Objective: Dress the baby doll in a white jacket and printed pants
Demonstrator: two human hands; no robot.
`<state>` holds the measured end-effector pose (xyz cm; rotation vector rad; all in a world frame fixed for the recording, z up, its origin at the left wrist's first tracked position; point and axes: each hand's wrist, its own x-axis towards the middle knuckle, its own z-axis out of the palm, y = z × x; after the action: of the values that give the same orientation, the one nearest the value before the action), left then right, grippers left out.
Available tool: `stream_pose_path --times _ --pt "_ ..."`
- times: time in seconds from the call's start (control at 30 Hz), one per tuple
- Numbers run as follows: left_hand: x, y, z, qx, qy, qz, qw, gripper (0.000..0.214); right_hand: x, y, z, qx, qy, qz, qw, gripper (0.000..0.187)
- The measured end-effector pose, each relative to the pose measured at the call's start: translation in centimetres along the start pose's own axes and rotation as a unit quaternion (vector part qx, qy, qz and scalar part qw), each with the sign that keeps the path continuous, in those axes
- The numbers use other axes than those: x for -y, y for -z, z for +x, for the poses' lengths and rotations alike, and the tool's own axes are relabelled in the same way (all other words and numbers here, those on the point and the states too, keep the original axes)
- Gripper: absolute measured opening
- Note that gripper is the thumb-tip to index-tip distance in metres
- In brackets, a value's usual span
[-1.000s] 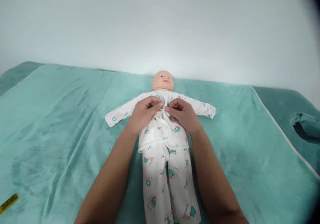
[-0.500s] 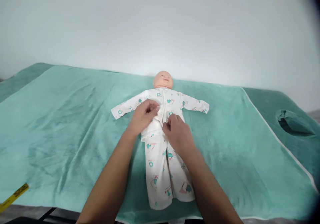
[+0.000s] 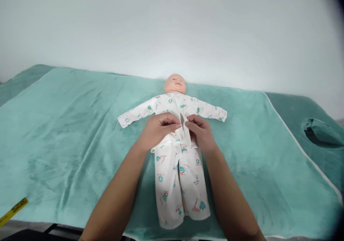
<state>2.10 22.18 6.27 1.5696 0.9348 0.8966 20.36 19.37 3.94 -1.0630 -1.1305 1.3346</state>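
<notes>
A baby doll [image 3: 174, 83] lies on its back with its head toward the wall and its arms spread. It wears a white printed shirt [image 3: 168, 101] and matching pants [image 3: 168, 183]. My left hand [image 3: 161, 128] pinches the left front edge of the shirt at the belly. Facing it, my right hand [image 3: 200, 130] pinches the other front edge between thumb and fingers. A gap shows between the two raised edges, while the upper front looks closed. Any fasteners under my fingertips are hidden.
A light green sheet [image 3: 67, 133] covers the padded table [image 3: 298, 108], with wrinkles on its left side. At the right end the padding has an oval hole [image 3: 322, 133]. A yellow strip [image 3: 13, 212] lies at the lower left edge. The pale wall [image 3: 161, 26] stands behind.
My right hand has moved up and slightly right, now lifting its shirt edge. My left hand has shifted right toward the middle of the shirt. The front gap stands wider between them.
</notes>
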Motion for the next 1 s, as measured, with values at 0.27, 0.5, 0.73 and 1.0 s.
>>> stream_pose_path --times 0.27,0.5,0.73,1.0 --pt "0.08 -0.76 0.13 -0.01 0.037 -0.072 0.997 0.019 -0.19 0.18 -0.19 0.026 0.011 0.017 0.999 0.019" --pt "0.5 -0.3 0.23 0.012 0.038 -0.099 0.994 0.019 -0.28 0.41 -0.16 0.046 -0.007 0.018 0.999 0.024" --pt "0.61 -0.28 0.24 0.01 0.034 -0.089 0.995 0.018 -0.23 0.57 -0.22 0.05 -0.013 0.002 0.999 0.029" --pt "0.75 -0.48 0.25 -0.002 0.033 -0.093 0.995 0.02 -0.18 0.64 -0.3 0.064 -0.003 -0.009 0.998 0.021"
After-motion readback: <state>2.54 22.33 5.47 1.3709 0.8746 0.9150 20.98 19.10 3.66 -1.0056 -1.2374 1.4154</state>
